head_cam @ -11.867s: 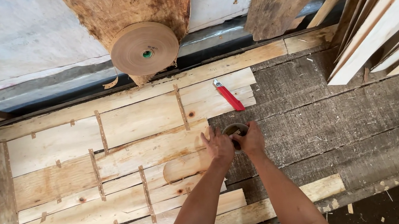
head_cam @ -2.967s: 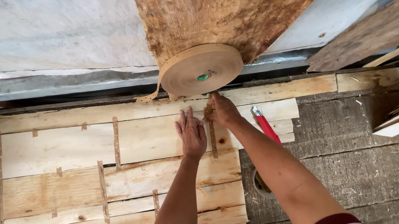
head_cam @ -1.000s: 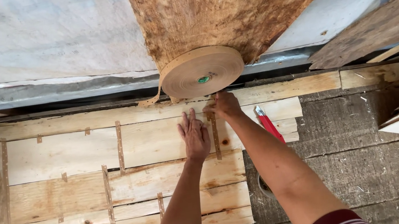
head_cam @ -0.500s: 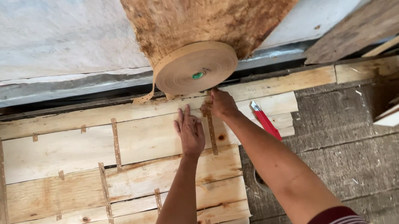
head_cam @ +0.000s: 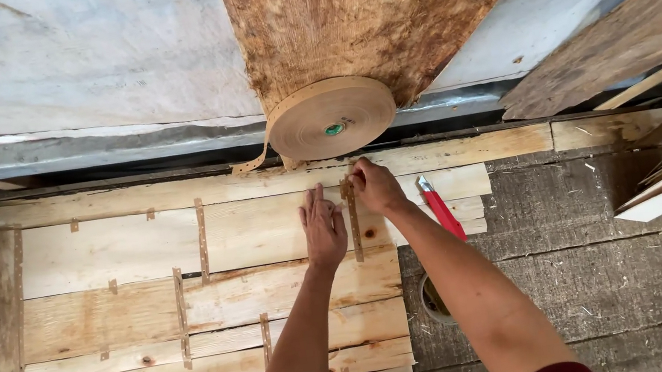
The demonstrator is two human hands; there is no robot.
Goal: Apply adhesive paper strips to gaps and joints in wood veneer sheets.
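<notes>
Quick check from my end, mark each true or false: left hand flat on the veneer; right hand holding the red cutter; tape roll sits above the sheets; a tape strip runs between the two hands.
1. The left hand lies flat on the veneer sheets. True.
2. The right hand holds the red cutter. False: the cutter lies on the sheets beside the right forearm; the hand pinches the top of the tape strip.
3. The tape roll sits above the sheets. True.
4. The strip runs between the hands. True.

Tan tape roll (head_cam: 330, 118) (green core); pale, brown-striped veneer sheets (head_cam: 192, 300); red cutter (head_cam: 441, 209)
</notes>
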